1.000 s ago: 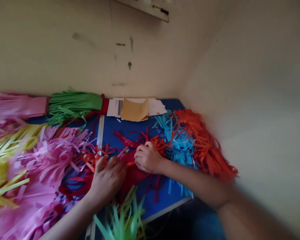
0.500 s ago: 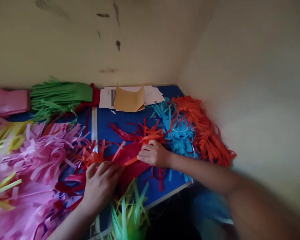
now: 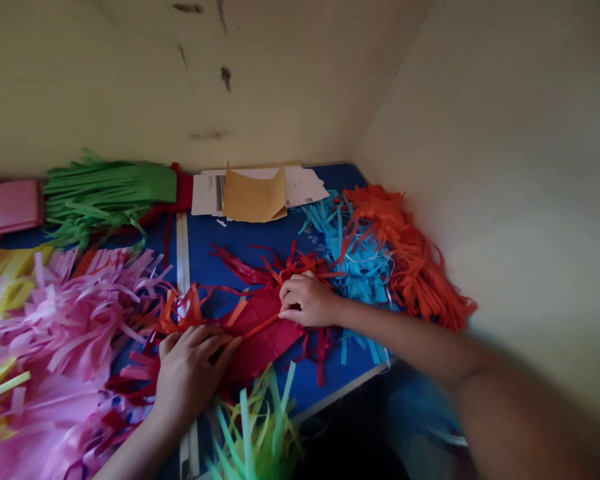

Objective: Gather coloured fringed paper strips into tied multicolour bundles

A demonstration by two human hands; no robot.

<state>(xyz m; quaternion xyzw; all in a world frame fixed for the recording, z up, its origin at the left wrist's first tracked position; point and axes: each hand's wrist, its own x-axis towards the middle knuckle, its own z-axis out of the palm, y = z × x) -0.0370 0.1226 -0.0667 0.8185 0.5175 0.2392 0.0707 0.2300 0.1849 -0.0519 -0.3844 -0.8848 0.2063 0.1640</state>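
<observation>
A narrow twisted strip of orange tissue paper (image 3: pixel 261 327) runs between my two hands, with orange fringe at both ends. My left hand (image 3: pixel 193 363) is closed on its left part, thumb and fingers pinching. My right hand (image 3: pixel 307 301) pinches the right part, fingers bent. Under the strip lies a flat red tissue paper sheet (image 3: pixel 265 357), its dark red fringe spreading out on both sides. Loose orange fringe (image 3: pixel 183 310) sticks out beyond my left hand. What the fingertips press on is partly hidden.
Pink fringed paper (image 3: pixel 80 320) and yellow fringe (image 3: pixel 10 280) cover the left of the blue table (image 3: pixel 220 233). Green fringe (image 3: pixel 115 190) and a brown card piece (image 3: pixel 255 193) lie along the wall. Blue fringe (image 3: pixel 363 273) and orange-red fringe (image 3: pixel 415 273) lie right; light-green fringe (image 3: pixel 260 427) hangs in front.
The view has shifted slightly. The orange strip between my hands now looks narrower and more tightly twisted, and the orange fringe by my right hand is less visible.
</observation>
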